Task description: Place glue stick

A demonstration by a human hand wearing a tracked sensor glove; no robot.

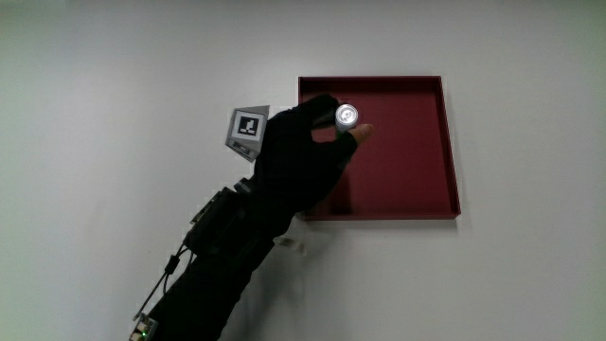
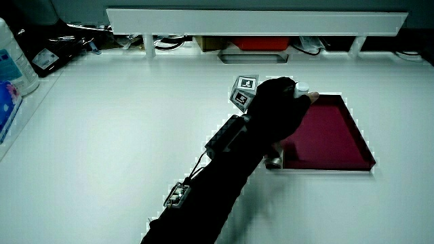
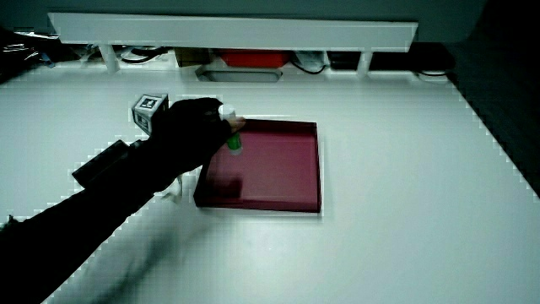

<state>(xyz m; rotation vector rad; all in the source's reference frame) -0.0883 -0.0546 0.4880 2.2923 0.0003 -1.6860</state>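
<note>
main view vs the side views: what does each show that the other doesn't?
Only the main view: the glue stick's round white cap end-on, so it stands upright in the hand.
Only the side views: the low partition at the table's edge, and in a side view the stick's green body.
Both: the hand gripping the stick over the red tray, and the patterned cube on the glove.
</note>
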